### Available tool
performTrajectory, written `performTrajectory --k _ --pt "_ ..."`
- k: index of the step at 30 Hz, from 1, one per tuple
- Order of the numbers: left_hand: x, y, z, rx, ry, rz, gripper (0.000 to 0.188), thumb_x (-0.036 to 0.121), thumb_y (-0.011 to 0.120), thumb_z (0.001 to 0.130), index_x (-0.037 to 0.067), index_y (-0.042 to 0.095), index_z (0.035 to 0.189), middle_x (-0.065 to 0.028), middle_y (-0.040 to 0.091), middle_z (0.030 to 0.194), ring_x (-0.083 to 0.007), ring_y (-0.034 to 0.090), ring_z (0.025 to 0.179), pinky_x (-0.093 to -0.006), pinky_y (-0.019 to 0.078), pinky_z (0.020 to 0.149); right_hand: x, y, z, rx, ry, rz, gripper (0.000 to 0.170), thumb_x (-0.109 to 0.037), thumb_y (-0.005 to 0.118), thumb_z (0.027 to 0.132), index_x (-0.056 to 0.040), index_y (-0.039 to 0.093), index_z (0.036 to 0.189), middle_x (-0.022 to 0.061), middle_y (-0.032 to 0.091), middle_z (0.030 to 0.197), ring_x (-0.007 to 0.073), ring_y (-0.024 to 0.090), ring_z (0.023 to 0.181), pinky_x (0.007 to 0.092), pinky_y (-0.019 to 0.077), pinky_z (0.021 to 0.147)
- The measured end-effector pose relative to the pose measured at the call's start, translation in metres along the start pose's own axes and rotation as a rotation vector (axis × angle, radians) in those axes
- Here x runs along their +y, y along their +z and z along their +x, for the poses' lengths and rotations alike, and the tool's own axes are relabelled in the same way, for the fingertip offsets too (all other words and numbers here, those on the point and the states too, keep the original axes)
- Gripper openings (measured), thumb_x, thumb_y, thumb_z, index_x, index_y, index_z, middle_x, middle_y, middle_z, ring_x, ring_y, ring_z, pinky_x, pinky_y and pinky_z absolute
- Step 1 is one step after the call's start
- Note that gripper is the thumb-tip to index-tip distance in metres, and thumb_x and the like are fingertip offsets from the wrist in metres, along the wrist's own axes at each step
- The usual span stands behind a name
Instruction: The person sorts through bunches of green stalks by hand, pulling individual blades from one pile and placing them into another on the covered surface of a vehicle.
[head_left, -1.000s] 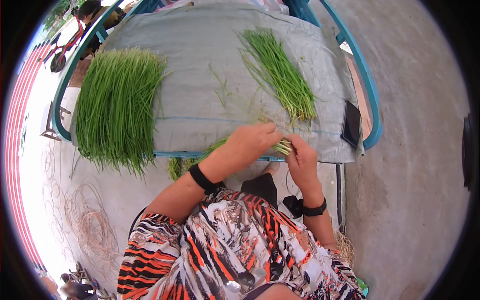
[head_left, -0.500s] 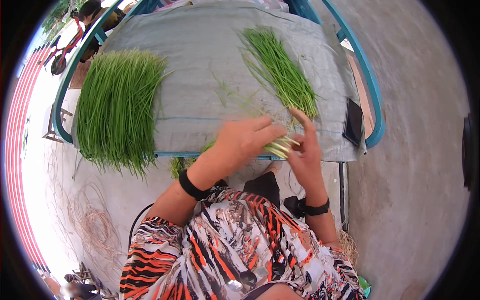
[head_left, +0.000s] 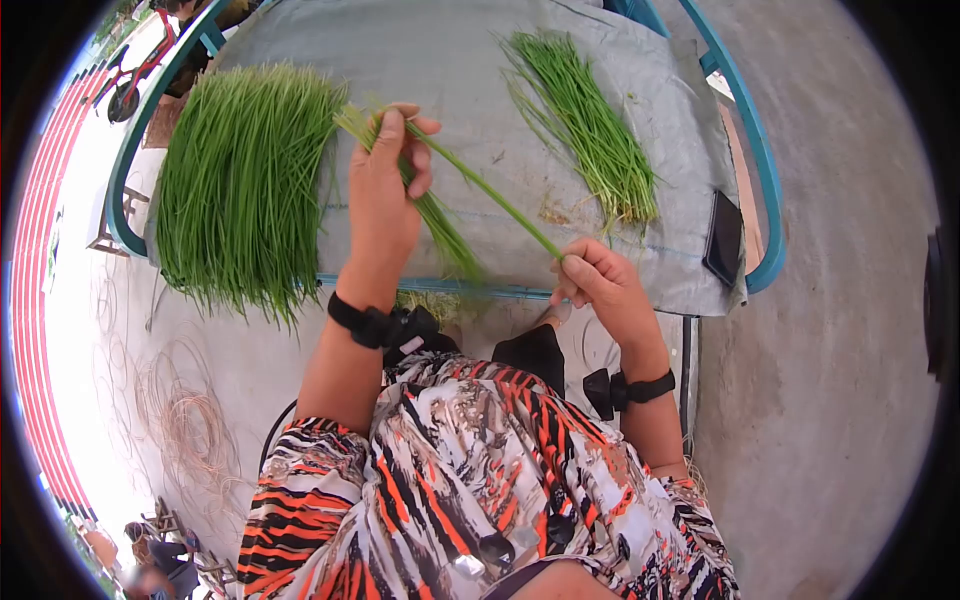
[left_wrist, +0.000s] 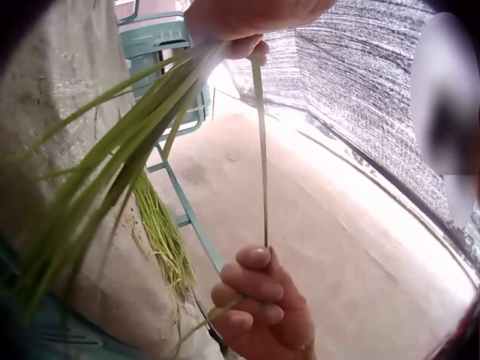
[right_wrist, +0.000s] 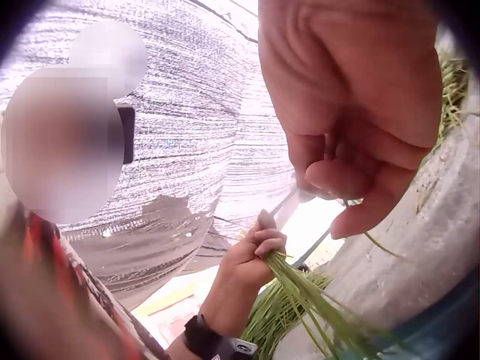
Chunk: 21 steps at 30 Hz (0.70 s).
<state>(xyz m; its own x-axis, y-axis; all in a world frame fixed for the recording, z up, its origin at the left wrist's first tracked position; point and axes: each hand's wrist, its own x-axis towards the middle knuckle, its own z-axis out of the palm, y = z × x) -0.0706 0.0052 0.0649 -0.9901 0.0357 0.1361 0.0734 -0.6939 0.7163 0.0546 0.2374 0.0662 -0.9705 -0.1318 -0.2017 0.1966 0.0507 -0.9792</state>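
In the head view the left hand (head_left: pixel 388 190) grips a small bunch of green stalks (head_left: pixel 445 235) near the inner side of the big pile (head_left: pixel 245 180). The right hand (head_left: pixel 612 290) pinches the end of one long stalk (head_left: pixel 490 192), stretched taut between both hands. The left wrist view shows that stalk (left_wrist: pixel 262 150) running from the left hand (left_wrist: pixel 255 19) to the curled right fingers, with the bunch (left_wrist: pixel 120 150) hanging off to the side. In the right wrist view the right hand (right_wrist: pixel 352 97) is close up, the left hand (right_wrist: pixel 251 259) beyond it.
A smaller pile of stalks (head_left: pixel 590 130) lies on the grey sheet (head_left: pixel 450 60) at the right, beside a black phone (head_left: pixel 723 238). Blue rails (head_left: pixel 765 190) frame the sheet. Coiled strands (head_left: pixel 195 420) lie on the floor at the left. People are at the left edge.
The left hand has moved up and left with the bunch, away from the right hand. The right hand has shifted slightly down, and a single stalk now spans between them.
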Motion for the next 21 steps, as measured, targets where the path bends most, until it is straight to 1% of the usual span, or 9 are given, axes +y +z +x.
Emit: performTrajectory --k 2,5,6,8,11,14,17,21 --pt "-0.019 -0.025 0.015 0.103 -0.063 -0.134 0.023 0.02 0.051 0.098 0.002 0.05 0.113 -0.0046 0.057 0.089 -0.0067 0.046 0.068 -0.0175 0.0356 0.046 0.011 -0.004 -0.001 0.003 0.049 0.058 0.02 -0.026 0.055 0.096 -0.0066 0.059 0.093 -0.0029 0.056 0.071 0.0066 0.055 0.061 0.0186 0.041 0.058" --pt "-0.037 -0.065 0.033 0.166 -0.142 -0.283 0.024 0.02 0.052 0.097 0.002 0.05 0.113 -0.0048 0.058 0.09 -0.0074 0.048 0.068 -0.0185 0.0376 0.046 0.033 -0.013 -0.006 0.018 0.111 0.264 0.02 -0.027 0.055 0.095 -0.0076 0.058 0.092 -0.0036 0.055 0.069 0.006 0.054 0.059 0.0174 0.0386 0.055" --pt "-0.04 -0.07 0.034 0.186 -0.124 -0.259 0.024 0.018 0.049 0.098 -0.001 0.052 0.113 -0.0075 0.059 0.091 -0.0088 0.048 0.07 -0.0192 0.0377 0.048 0.038 -0.017 -0.009 0.03 0.11 0.269 0.019 -0.027 0.055 0.095 -0.0079 0.058 0.092 -0.0038 0.054 0.068 0.006 0.054 0.059 0.0174 0.038 0.054" --pt "-0.046 -0.079 0.037 0.18 -0.14 -0.242 0.024 0.018 0.049 0.098 -0.001 0.052 0.113 -0.0076 0.059 0.09 -0.0089 0.048 0.069 -0.0195 0.0378 0.048 0.046 -0.021 -0.013 0.051 0.108 0.28 0.019 -0.026 0.056 0.095 -0.0083 0.058 0.091 -0.004 0.054 0.068 0.0059 0.054 0.058 0.0174 0.0367 0.052" --pt "-0.053 -0.082 0.04 0.196 -0.161 -0.213 0.023 0.016 0.049 0.098 -0.002 0.052 0.113 -0.0079 0.059 0.089 -0.009 0.048 0.068 -0.0202 0.0383 0.048 0.05 -0.02 -0.017 0.111 0.089 0.252 0.018 -0.026 0.055 0.095 -0.0085 0.057 0.091 -0.0039 0.054 0.067 0.0064 0.054 0.058 0.0178 0.0361 0.052" --pt "-0.055 -0.076 0.039 0.216 -0.152 -0.191 0.022 0.015 0.048 0.098 -0.002 0.052 0.111 -0.008 0.059 0.088 -0.009 0.048 0.068 -0.0211 0.0387 0.048 0.057 -0.018 -0.017 0.227 0.025 0.231 0.018 -0.025 0.055 0.096 -0.008 0.057 0.092 -0.0034 0.054 0.067 0.0064 0.053 0.058 0.0179 0.0368 0.053" --pt "-0.057 -0.073 0.036 0.2 -0.127 -0.125 0.022 0.015 0.048 0.098 -0.003 0.052 0.111 -0.0077 0.059 0.088 -0.0089 0.048 0.067 -0.0216 0.0392 0.049 0.058 -0.013 -0.016 0.364 -0.035 0.222 0.018 -0.023 0.055 0.096 -0.0067 0.055 0.09 -0.003 0.048 0.065 0.0049 0.042 0.055 0.0231 0.0478 0.061" --pt "-0.06 -0.072 0.033 0.182 -0.083 -0.081 0.023 0.016 0.048 0.099 -0.003 0.052 0.111 -0.0068 0.058 0.086 -0.0087 0.048 0.067 -0.0218 0.0402 0.051 0.06 -0.011 -0.017 0.508 -0.117 0.221 0.017 -0.023 0.055 0.096 -0.0069 0.055 0.09 -0.0021 0.051 0.066 0.0054 0.043 0.055 0.0227 0.0471 0.061"
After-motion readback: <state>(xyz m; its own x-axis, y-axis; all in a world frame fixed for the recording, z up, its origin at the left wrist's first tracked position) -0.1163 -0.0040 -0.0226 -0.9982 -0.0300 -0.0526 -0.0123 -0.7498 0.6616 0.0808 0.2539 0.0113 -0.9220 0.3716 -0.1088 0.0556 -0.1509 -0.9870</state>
